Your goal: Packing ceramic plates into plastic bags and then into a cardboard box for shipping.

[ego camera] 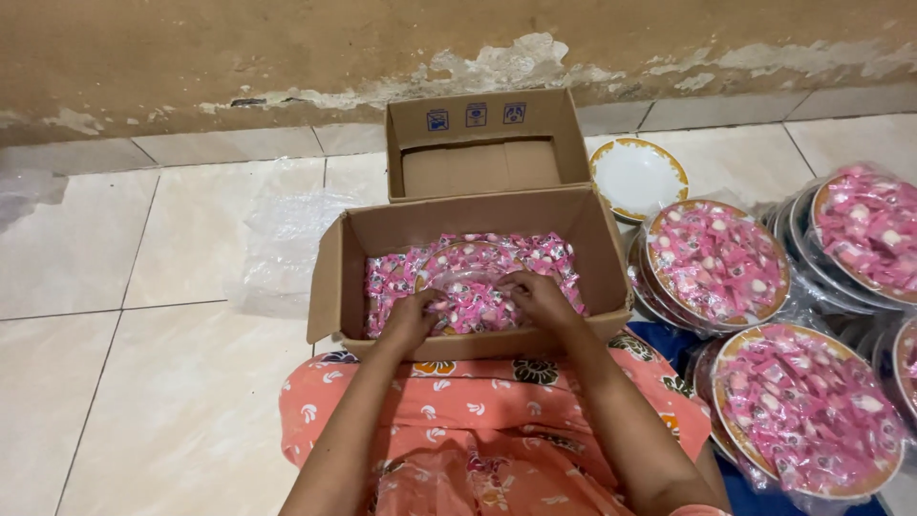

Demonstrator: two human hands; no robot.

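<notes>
An open cardboard box (583, 239) rests at my knees, holding a plastic-wrapped plate of pink candies (473, 263). My left hand (415, 315) and my right hand (537, 296) are both inside the box, fingers curled over the near edge of the wrapped plate, pressing on its clear plastic. Whether the fingers grip the wrap or only rest on it is hard to tell.
Several wrapped plates of pink candies (716, 263) are stacked on the floor at my right, with one more (807, 406) close to my knee. An empty white plate with a gold rim (638, 177) lies behind them. Clear plastic sheet (282, 239) lies left of the box. A peeling wall runs behind.
</notes>
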